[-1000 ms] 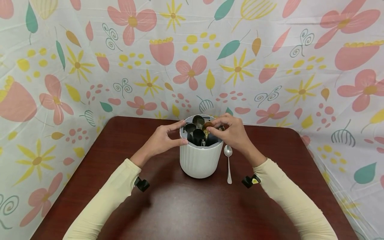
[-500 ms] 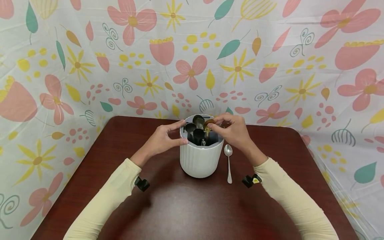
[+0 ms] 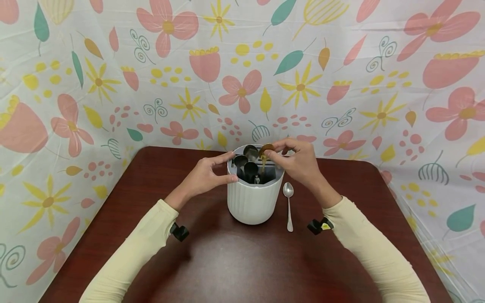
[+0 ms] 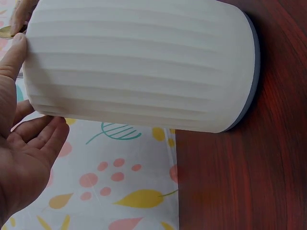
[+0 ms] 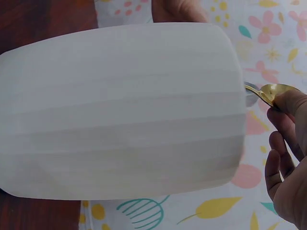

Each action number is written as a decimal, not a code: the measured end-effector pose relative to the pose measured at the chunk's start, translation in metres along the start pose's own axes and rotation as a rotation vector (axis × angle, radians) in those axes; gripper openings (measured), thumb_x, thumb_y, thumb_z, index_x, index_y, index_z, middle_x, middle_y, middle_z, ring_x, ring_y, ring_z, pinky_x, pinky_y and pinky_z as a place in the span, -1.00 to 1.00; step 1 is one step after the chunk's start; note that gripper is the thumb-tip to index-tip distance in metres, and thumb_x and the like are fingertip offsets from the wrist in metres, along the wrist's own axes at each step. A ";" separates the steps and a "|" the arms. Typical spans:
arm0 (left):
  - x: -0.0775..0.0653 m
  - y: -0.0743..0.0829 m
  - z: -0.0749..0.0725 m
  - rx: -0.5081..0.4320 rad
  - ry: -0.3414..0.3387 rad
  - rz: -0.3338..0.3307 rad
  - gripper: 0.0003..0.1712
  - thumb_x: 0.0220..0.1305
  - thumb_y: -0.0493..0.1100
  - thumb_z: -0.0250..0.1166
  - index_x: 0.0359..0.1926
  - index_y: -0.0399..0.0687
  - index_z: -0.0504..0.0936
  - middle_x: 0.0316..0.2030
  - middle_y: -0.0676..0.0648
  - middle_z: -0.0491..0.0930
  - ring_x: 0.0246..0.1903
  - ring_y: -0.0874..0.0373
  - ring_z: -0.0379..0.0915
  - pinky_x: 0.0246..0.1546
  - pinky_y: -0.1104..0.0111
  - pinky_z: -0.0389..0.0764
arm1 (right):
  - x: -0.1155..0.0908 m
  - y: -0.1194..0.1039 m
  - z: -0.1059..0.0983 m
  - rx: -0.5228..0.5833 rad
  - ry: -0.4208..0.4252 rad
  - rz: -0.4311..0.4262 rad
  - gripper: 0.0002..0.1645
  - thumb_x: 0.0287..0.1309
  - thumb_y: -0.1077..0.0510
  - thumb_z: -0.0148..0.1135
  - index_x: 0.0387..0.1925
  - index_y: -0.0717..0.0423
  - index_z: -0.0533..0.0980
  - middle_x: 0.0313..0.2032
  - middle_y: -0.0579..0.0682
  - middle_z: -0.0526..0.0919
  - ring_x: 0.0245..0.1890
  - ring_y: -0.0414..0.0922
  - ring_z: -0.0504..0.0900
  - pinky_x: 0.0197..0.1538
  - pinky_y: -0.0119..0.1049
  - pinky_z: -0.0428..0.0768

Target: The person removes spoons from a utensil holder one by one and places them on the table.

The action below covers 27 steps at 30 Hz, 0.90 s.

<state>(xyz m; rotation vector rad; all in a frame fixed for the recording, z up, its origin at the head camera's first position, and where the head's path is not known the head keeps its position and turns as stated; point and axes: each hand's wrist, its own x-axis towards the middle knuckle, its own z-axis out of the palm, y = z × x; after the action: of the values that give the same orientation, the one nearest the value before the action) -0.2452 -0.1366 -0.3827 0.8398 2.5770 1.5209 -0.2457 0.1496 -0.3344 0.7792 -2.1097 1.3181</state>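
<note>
A white ribbed utensil holder (image 3: 251, 204) stands upright on the table, with several dark spoons (image 3: 251, 170) in its grey-lined top. My left hand (image 3: 206, 176) rests its thumb and fingers against the left side of the rim; in the left wrist view the fingers (image 4: 48, 136) are loosely bent along the wall. My right hand (image 3: 299, 162) pinches a gold spoon (image 3: 264, 153) by its bowl between thumb and fingers above the right part of the opening. The spoon's handle points down into the holder, its lower end hidden. The right wrist view shows the gold bowl (image 5: 276, 92) at my thumb.
A silver spoon (image 3: 289, 206) lies on the dark red-brown table (image 3: 227, 261), right of the holder, bowl pointing away. A flower-printed cloth (image 3: 242, 63) hangs behind the table and at its sides.
My right hand has risen slightly and moved a little right with the gold spoon, and more of its handle shows. My left hand and the holder have stayed almost still.
</note>
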 end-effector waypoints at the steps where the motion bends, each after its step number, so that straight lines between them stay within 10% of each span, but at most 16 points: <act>1: 0.000 0.000 0.000 -0.001 -0.002 0.002 -0.12 0.18 0.14 0.53 0.49 0.23 0.40 0.42 0.17 0.41 0.44 0.19 0.26 0.38 0.01 0.38 | 0.001 0.003 -0.001 0.003 0.001 -0.005 -0.88 -0.02 0.41 0.55 -0.40 0.23 0.75 -0.46 0.08 0.76 -0.43 -0.37 0.55 -0.27 -0.44 0.54; 17: 0.000 0.000 0.000 0.005 0.007 -0.003 -0.13 0.19 0.15 0.52 0.48 0.23 0.40 0.41 0.20 0.41 0.44 0.20 0.26 0.39 -0.02 0.36 | 0.033 -0.033 -0.016 0.066 0.088 -0.067 -0.93 -0.01 0.53 0.42 -0.41 0.46 0.67 -0.50 0.19 0.70 -0.40 -0.35 0.56 -0.28 -0.44 0.52; 27: 0.000 0.000 0.001 -0.003 0.007 0.003 -0.14 0.20 0.11 0.52 0.48 0.21 0.40 0.41 0.19 0.41 0.43 0.19 0.28 0.40 -0.03 0.35 | 0.049 -0.020 -0.030 0.109 0.097 -0.070 -0.96 0.11 0.38 0.46 -0.35 0.29 0.75 -0.50 -0.36 0.69 -0.44 -0.25 0.57 -0.28 -0.40 0.53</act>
<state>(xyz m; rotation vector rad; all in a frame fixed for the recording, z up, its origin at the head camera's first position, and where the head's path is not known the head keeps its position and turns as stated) -0.2450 -0.1359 -0.3834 0.8403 2.5794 1.5306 -0.2614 0.1607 -0.2769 0.8097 -1.9312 1.4144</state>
